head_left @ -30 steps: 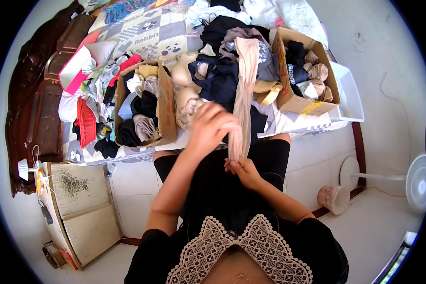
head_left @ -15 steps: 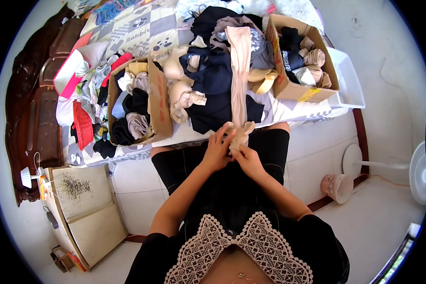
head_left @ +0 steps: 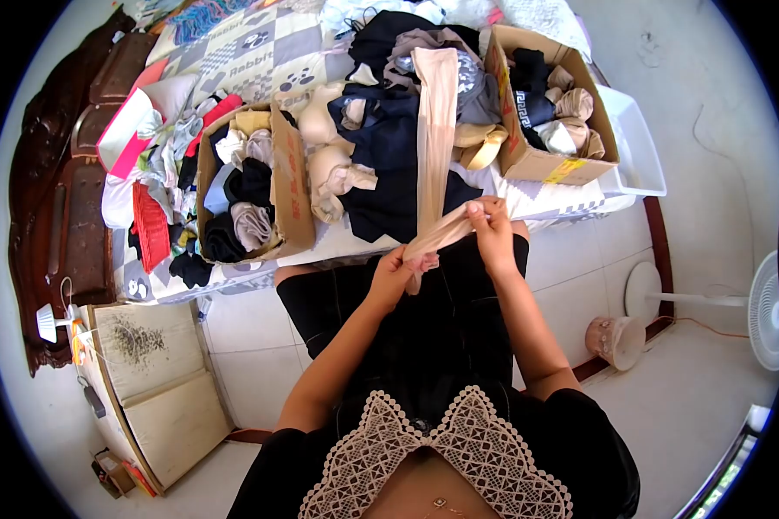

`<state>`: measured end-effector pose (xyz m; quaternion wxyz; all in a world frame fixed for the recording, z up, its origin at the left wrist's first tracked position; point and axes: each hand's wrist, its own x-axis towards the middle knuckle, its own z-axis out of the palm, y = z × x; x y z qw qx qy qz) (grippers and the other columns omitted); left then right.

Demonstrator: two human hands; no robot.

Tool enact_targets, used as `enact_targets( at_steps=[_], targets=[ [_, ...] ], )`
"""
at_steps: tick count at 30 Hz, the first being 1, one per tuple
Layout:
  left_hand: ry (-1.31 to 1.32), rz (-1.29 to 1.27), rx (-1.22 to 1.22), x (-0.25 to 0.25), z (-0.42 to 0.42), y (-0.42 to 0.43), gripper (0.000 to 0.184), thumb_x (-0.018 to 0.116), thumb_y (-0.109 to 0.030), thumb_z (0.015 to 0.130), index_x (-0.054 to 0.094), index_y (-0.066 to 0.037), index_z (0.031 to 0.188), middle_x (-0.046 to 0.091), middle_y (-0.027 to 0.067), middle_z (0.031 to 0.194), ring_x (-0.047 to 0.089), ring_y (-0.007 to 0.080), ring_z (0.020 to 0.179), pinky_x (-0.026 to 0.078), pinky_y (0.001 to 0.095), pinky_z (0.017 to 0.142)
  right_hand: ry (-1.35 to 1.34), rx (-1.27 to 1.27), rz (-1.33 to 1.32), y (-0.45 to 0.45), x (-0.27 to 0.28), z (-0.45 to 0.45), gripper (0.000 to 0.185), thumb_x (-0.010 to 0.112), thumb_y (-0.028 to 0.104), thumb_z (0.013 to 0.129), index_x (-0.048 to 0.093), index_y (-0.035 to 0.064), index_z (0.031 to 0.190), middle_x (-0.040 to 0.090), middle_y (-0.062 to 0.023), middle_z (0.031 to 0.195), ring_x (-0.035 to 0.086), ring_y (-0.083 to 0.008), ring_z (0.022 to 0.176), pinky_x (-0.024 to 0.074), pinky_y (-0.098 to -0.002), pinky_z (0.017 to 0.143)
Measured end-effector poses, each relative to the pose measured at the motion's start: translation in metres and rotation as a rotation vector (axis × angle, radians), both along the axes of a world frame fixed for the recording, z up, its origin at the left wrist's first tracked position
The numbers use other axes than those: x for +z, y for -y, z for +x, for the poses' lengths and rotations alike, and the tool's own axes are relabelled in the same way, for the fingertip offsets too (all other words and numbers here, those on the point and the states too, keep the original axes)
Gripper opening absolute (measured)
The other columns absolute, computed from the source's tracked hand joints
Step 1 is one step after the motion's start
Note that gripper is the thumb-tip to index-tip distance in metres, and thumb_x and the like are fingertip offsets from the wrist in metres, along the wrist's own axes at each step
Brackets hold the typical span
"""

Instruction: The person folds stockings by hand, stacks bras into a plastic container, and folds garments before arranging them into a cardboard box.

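A pair of sheer beige tights stretches from the clothes on the bed down to my lap. My left hand pinches the near end, where a crumpled pinkish bit hangs below the fingers. Up and to the right, my right hand grips another part of the band, pulling it taut on a slant between both hands. Beneath the tights lies dark navy clothing. Beige bras are on its left, and a tan folded garment is on its right.
A cardboard box of rolled clothes stands left, another box right, with a white plastic tub beside it. Loose clothes and a red knit piece lie far left. On the floor are a pink bucket and a white fan.
My hands have moved apart. The right has gone up and right, drawing the bunched end of the tights out into a slanted band; the left has shifted slightly down.
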<state>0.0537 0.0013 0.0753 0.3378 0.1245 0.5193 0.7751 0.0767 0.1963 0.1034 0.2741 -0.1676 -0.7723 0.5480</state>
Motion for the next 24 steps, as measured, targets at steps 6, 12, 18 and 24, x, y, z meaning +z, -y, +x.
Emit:
enact_targets(
  at_steps=[6, 12, 18, 24],
  targets=[
    [0.524, 0.4, 0.16, -0.029, -0.003, 0.006, 0.027, 0.04, -0.031, 0.098, 0.052, -0.006, 0.096, 0.058, 0.0041, 0.089, 0.059, 0.0201, 0.091, 0.049, 0.0373, 0.085, 0.522, 0.12, -1.184, 0.033, -0.059, -0.009, 0.033, 0.054, 0.04, 0.091, 0.058, 0.0112, 0.106, 0.06, -0.0062, 0.104, 0.055, -0.0206, 0.096, 0.0413, -0.0332, 0.081],
    [0.9, 0.187, 0.323, -0.019, -0.006, 0.009, 0.038, 0.03, -0.037, 0.099, 0.048, -0.007, 0.113, 0.056, 0.0085, 0.109, 0.057, 0.0242, 0.099, 0.048, 0.0385, 0.086, 0.175, 0.236, -1.699, 0.054, -0.055, -0.022, 0.019, 0.047, 0.025, 0.095, 0.048, 0.0063, 0.1, 0.058, -0.0096, 0.094, 0.057, -0.0255, 0.091, 0.0461, -0.0434, 0.086],
    [0.91, 0.157, 0.368, -0.02, -0.017, 0.003, 0.049, 0.027, -0.045, 0.098, 0.044, -0.005, 0.121, 0.053, 0.0116, 0.12, 0.055, 0.0279, 0.104, 0.044, 0.0445, 0.091, 0.215, 0.192, -1.232, 0.066, -0.07, -0.015, 0.018, 0.046, 0.016, 0.095, 0.049, 0.0037, 0.107, 0.054, -0.0047, 0.083, 0.055, -0.0183, 0.08, 0.0474, -0.0338, 0.079],
    [0.632, -0.023, 0.44, -0.027, -0.038, -0.021, 0.033, 0.046, -0.028, 0.097, 0.044, 0.0, 0.114, 0.053, 0.0102, 0.109, 0.055, 0.0223, 0.098, 0.046, 0.0332, 0.086, 0.25, 0.177, 0.076, 0.096, -0.06, 0.004, 0.018, 0.052, 0.009, 0.084, 0.056, -0.0015, 0.098, 0.056, -0.0167, 0.093, 0.058, -0.0318, 0.086, 0.0463, -0.0377, 0.075]
  ],
)
